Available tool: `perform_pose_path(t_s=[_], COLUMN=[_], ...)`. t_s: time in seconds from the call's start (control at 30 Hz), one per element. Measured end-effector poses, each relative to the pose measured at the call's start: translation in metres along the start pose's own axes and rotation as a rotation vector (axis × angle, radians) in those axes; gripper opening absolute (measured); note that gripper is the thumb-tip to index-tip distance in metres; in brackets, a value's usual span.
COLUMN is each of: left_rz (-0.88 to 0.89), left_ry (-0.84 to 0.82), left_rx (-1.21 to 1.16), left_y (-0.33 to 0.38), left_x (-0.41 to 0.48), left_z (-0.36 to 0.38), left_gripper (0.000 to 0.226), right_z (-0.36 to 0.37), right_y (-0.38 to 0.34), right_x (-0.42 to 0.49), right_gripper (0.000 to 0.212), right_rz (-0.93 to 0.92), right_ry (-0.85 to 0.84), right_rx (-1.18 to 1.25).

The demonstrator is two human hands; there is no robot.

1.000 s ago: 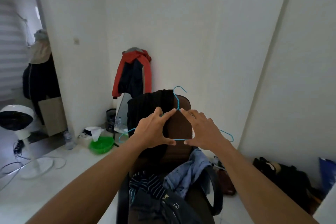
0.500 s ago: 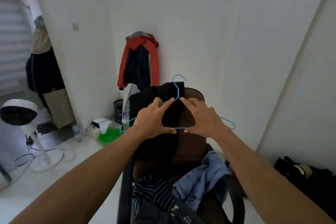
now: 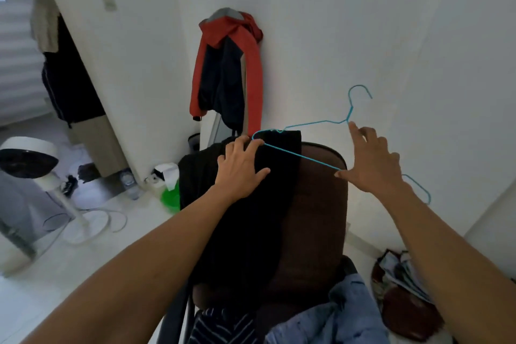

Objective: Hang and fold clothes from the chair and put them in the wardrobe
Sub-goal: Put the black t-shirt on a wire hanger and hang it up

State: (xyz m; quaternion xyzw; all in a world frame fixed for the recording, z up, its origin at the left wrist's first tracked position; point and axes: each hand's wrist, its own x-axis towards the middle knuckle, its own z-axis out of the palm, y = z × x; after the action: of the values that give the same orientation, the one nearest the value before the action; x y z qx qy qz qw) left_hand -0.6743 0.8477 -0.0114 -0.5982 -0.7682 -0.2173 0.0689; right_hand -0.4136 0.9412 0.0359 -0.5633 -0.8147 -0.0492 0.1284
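The blue wire hanger is held up, tilted, at the top of the chair. Its hook points up and to the right, and its left end is low against the black garment draped over the left half of the chair's brown backrest. The hanger's lower bar crosses in front of the garment's upper corner, and its upper arm runs along the cloth's top edge. Whether the cloth is threaded through the wire I cannot tell.

The left hand lies flat on the black garment with fingers stretched out, the fingertips touching the hanger's left end and nothing clasped. The right hand is spread wide with fingers straight — index tip at the hanger's neck, thumb tip on the lower bar — bracing the wire rather than closing around it. The hanger's right end shows past that wrist.

On the chair's seat lie a pale blue denim piece and a dark striped garment, touching each other. Behind the chair a red and navy jacket hangs on the white wall. On the floor, a green bowl sits just left of the chair, a white fan stands further left, and a bag lies to the right.
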Motion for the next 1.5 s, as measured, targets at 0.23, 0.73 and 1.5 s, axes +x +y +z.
perform_pose_path(t_s=[0.23,0.73,1.5], left_rz=[-0.096,-0.022,-0.377], left_ry=[-0.23,-0.074,0.066], left_rx=[0.043,-0.249,-0.351], left_y=[-0.018,-0.032,-0.081], left_x=[0.039,-0.064,-0.072], left_z=[0.038,0.076,0.08], left_gripper=[0.052,0.054,0.019], right_z=[0.033,0.032,0.062], right_y=[0.006,-0.021,-0.015], right_x=[0.037,0.009,0.0], right_gripper=[0.124,0.122,0.118], right_rz=[0.031,0.063,0.032], right_ry=[-0.056,-0.051,-0.092], right_rx=[0.033,0.029,-0.032])
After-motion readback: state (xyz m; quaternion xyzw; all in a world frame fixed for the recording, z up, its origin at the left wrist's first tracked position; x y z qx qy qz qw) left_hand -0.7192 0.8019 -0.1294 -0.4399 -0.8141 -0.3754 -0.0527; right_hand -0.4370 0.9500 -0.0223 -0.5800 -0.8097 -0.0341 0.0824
